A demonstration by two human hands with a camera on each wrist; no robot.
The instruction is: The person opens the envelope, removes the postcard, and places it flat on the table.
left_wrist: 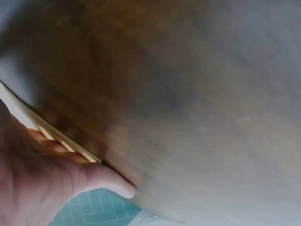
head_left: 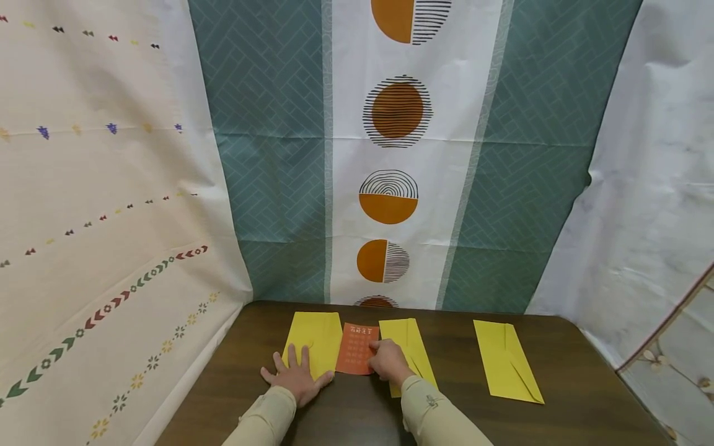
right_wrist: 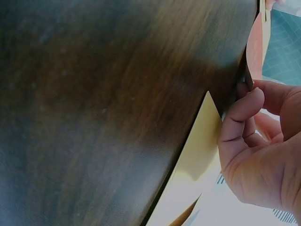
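Note:
My left hand (head_left: 297, 379) lies with fingers spread on the lower part of a yellow envelope (head_left: 317, 334). In the left wrist view the thumb of that hand (left_wrist: 61, 181) stretches out along the tabletop. Beside the envelope is a red card (head_left: 356, 348) with pale printed writing. My right hand (head_left: 388, 361) pinches the card's right edge. The right wrist view shows the card (right_wrist: 255, 49) bowed up at the thumb and finger of the right hand (right_wrist: 263, 150). Under the right hand and sleeve lies a second yellow envelope (head_left: 403, 334), partly covered.
A third yellow envelope (head_left: 504, 359) lies apart on the right of the dark wooden table (head_left: 457, 396). Patterned cloths hang around it, with a green and white curtain (head_left: 273, 204) at the table's far edge.

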